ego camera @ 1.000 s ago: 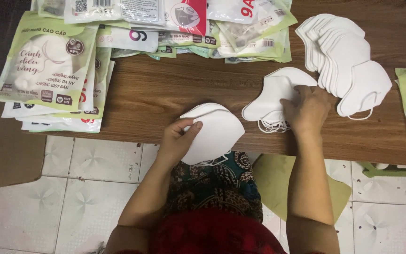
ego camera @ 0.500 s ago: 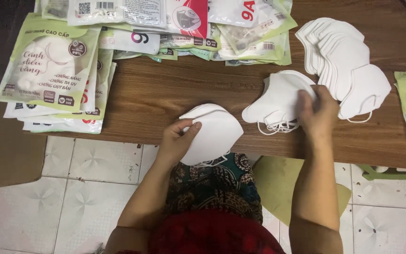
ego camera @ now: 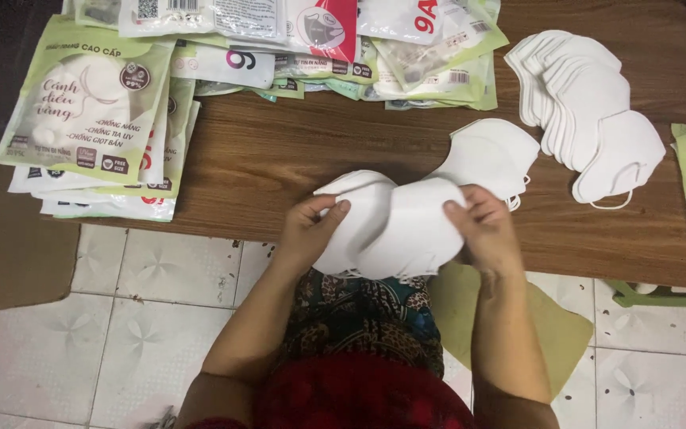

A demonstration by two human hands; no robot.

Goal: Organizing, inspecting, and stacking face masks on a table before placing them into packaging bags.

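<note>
I see both hands, left hand (ego camera: pixel 311 230) and right hand (ego camera: pixel 482 230), pinching a small stack of white folded fabric masks (ego camera: pixel 395 226) over the brown wooden counter (ego camera: pixel 279 159) edge, apparently squaring them; loose masks (ego camera: pixel 581 95) fan at two o'clock.

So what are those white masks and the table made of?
The white masks in the left hand and right hand look like soft, matte fabric, probably non-woven: no shine, gently curved folds. The table looks like dark brown wood with a smooth, slightly glossy finish, since grain streaks show.
</note>
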